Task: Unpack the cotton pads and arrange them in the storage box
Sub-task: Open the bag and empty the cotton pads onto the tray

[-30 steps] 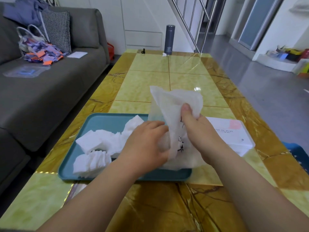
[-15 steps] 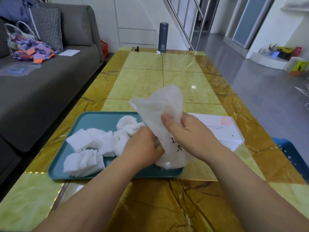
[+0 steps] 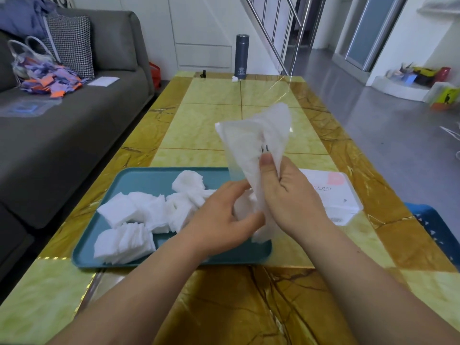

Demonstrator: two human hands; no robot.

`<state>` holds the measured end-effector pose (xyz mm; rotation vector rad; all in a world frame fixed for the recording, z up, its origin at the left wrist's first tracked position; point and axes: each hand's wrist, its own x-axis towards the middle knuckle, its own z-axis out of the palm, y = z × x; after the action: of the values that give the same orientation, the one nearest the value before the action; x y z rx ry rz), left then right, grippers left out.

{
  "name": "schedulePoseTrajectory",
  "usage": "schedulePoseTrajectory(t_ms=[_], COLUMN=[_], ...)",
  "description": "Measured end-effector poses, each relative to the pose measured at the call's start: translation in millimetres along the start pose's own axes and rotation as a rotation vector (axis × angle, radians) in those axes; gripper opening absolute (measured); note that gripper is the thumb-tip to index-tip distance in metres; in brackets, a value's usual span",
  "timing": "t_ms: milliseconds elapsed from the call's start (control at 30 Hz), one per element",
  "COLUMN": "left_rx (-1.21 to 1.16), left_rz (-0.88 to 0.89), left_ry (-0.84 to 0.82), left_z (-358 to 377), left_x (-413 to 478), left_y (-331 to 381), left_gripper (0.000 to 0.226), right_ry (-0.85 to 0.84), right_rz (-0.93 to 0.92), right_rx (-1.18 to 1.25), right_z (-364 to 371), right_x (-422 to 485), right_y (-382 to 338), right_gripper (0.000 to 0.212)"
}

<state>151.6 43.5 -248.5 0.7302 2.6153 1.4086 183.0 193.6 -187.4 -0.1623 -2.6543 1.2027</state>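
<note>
My right hand (image 3: 288, 195) grips a crumpled, translucent white cotton-pad bag (image 3: 256, 143), holding it upright above the teal tray (image 3: 139, 180). My left hand (image 3: 224, 217) is at the bag's lower end, fingers curled around white pads there. Loose stacks of white square cotton pads (image 3: 134, 220) lie in the tray's left and middle. A flat white pack of cotton pads (image 3: 333, 195) with a pink label lies on the table right of the tray, partly behind my right hand.
The tray sits on a glossy yellow-and-brown tiled table (image 3: 211, 125). A dark flask (image 3: 241, 56) stands at the table's far end. A grey sofa (image 3: 62, 125) runs along the left; a blue object (image 3: 433, 225) sits at the right edge.
The bag's top has swung from leaning left to standing up and to the right. My left hand has shifted slightly under the bag's lower end. The camera has tilted a little.
</note>
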Motion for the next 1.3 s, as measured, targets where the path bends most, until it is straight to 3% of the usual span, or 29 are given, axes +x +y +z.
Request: schedulePoseTrajectory(t_ms=[133,300,400,433,533,600,667,733,767,900,1000,1067,1133,1233,1300], left_rx=[-0.011,-0.072,-0.065,-0.062,-0.169,-0.286,-0.288,-0.272,-0.25,-0.044,0.177,0.294,0.344,0.385,0.29], left_rz=[-0.036,-0.084,-0.091,-0.097,-0.13,-0.142,-0.141,-0.127,-0.116,-0.121,-0.125,-0.103,-0.059,0.123,0.192], left_ry=[0.036,0.041,0.136,0.173,0.256,0.287,0.303,0.303,0.306,0.303,0.229,0.119,0.145,0.322,0.31], left_z=[1.5,2.1,0.9,-1.0,-10.0,-15.2,-15.8,-14.7,-15.3,-21.9,-25.0,-23.3,-21.1,-15.8,-10.3], left_x=[-0.2,2.1,6.1,6.9,8.0,6.9,5.8,5.0,4.4,0.0,-1.6,-3.3,-3.8,-0.3,2.2], left_y=[8.8,9.8,10.5,12.0,10.7,10.7,13.4,16.0,16.1,8.3,-2.5,-7.5,-7.5,-1.6,5.0], left_gripper=[0.061,0.035,0.008,0.012,0.027,0.02,0.013,0.01,0.009,0.013,0.019,0.044,0.069,0.057,0.04], right_ry=[-0.008,-0.042,-0.034,0.017,0.019,-0.058,-0.118,-0.075,-0.02,0.204,0.282,0.28,0.249,0.184,0.121], right_rz=[0.053,-0.033,-0.123,-0.183,-0.173,0.004,0.073,0.092,0.089,0.08,0.099,0.105,0.096,0.142,0.193], right_rx=[0.424,0.612,0.451,0.328,0.01,0.145,0.342,0.381,0.365,0.391,0.385,0.39,0.4,0.484,0.58], right_z=[16.0,20.9,20.3,19.8,13.2,6.8,7.1,9.1,9.0,1.3,-2.1,-0.8,1.5,3.5,4.4], right_x=[1.8,1.3,2.9,4.9,10.2,9.3,8.5,9.6,11.0,17.1,18.2,17.6,16.8,14.3,11.6], right_y=[-5.8,-6.9,-9.1,-7.2,4.1,6.2,10.9,11.1,10.9,12.6,11.8,11.0,10.3,8.7,2.5], right_gripper=[0.037,0.055,0.039,0.039,0.073,0.088,0.065,0.029,0.025,0.031,0.041,0.046,0.043,0.031,0.023])
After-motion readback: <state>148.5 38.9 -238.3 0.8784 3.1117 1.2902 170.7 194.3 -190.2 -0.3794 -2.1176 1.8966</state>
